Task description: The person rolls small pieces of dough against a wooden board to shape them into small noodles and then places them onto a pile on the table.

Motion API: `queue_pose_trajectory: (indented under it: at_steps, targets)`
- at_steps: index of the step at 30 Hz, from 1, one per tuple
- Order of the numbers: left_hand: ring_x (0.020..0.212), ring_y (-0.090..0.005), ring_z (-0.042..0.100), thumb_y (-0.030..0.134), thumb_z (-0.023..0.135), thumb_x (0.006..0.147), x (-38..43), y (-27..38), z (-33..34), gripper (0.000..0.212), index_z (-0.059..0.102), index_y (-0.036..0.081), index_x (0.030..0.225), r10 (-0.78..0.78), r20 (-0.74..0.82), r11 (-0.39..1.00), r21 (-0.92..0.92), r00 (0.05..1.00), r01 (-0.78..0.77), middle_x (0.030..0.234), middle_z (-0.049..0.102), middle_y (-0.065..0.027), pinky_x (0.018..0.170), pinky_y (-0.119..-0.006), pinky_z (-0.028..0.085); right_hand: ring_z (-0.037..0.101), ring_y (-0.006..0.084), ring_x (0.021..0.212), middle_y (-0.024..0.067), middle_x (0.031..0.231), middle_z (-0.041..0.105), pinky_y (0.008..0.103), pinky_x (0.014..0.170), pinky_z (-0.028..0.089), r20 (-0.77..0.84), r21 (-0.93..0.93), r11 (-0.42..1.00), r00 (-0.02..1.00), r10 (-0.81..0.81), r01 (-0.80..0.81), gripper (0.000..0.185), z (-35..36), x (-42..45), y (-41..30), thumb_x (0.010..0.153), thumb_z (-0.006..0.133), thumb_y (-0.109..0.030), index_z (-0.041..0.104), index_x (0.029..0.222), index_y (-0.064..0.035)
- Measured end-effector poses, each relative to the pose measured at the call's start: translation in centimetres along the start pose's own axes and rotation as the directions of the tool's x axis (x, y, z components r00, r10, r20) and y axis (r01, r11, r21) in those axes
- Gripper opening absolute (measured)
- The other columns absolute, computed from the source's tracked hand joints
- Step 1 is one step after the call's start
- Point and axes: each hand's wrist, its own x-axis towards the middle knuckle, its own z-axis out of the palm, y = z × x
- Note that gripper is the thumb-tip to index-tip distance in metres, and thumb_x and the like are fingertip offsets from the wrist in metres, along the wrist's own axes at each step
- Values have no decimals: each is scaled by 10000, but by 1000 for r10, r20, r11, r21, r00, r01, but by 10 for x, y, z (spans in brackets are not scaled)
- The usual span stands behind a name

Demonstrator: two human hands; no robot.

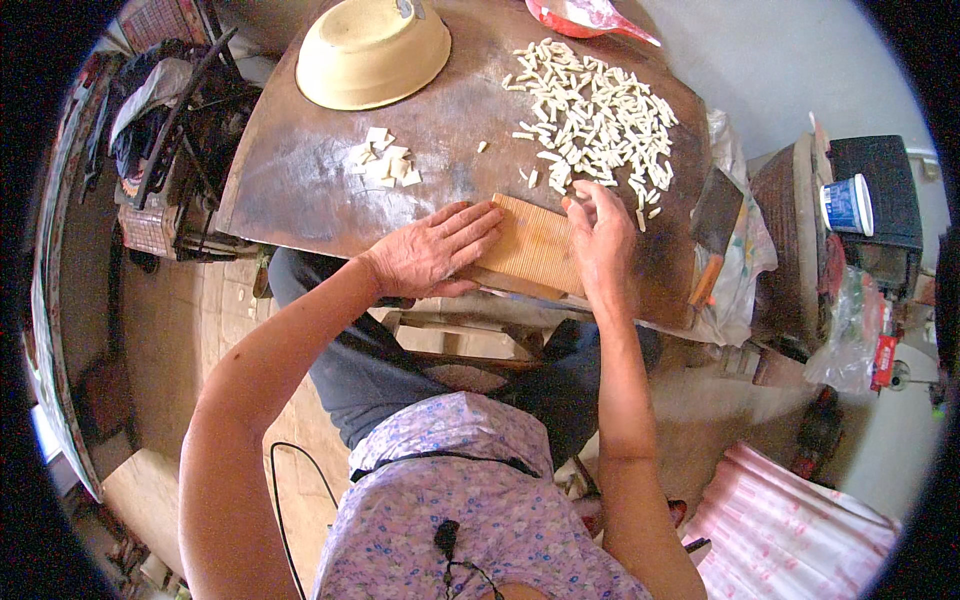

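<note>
A ridged wooden board [531, 244] lies tilted at the near edge of the brown table. My left hand [442, 251] steadies its left end, fingers over the top and thumb at the near side. My right hand [606, 232] is at the board's right end with thumb and fingers curled; whether a dough piece is between them cannot be made out. Beyond that hand spreads a heap of small rolled dough pieces [592, 112]. Several flat dough squares [390, 166] lie in a loose pile farther left, on floured wood. One small dough piece [482, 147] sits alone between the two groups.
An upturned yellow bowl [367, 56] stands at the table's far left. A red scoop [581, 19] with white powder lies at the far edge. At the right edge rests a cleaver [716, 210] with a wooden handle, beside a plastic bag [739, 292]. A blue-and-white tub [847, 205] is farther right.
</note>
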Motion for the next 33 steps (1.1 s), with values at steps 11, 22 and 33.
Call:
queue_pose_trajectory:
  at_steps: [11, 22, 33]
  targets:
    - [1399, -402, 368, 370, 669, 842, 1, -1, -1, 683, 419, -37, 1330, 22, 8, 999, 39, 1000, -23, 1501, 368, -248, 1159, -492, 328, 629, 356, 1055, 185, 1138, 651, 395, 936, 485, -188, 299, 893, 939, -290, 336, 195, 40, 64, -7, 845, 625, 24, 663, 1034, -4]
    - [1410, -400, 353, 363, 679, 813, 2, 0, -5, 641, 449, -43, 1252, 27, 9, 1000, 2, 1000, -27, 1492, 372, -255, 1173, -515, 297, 575, 340, 1119, 150, 1152, 647, 426, 999, 437, 33, 117, 896, 900, -434, 428, 233, 79, 92, -7, 817, 635, -7, 688, 1043, -30]
    - [1419, -395, 336, 374, 681, 785, 2, -1, -8, 728, 418, -43, 1321, 20, 47, 1000, -9, 999, -20, 1498, 359, -252, 1178, -505, 295, 523, 373, 1155, 176, 1185, 582, 473, 1006, 416, 1, -49, 835, 836, -548, 548, 275, 80, 100, -18, 838, 657, -80, 658, 1109, -30]
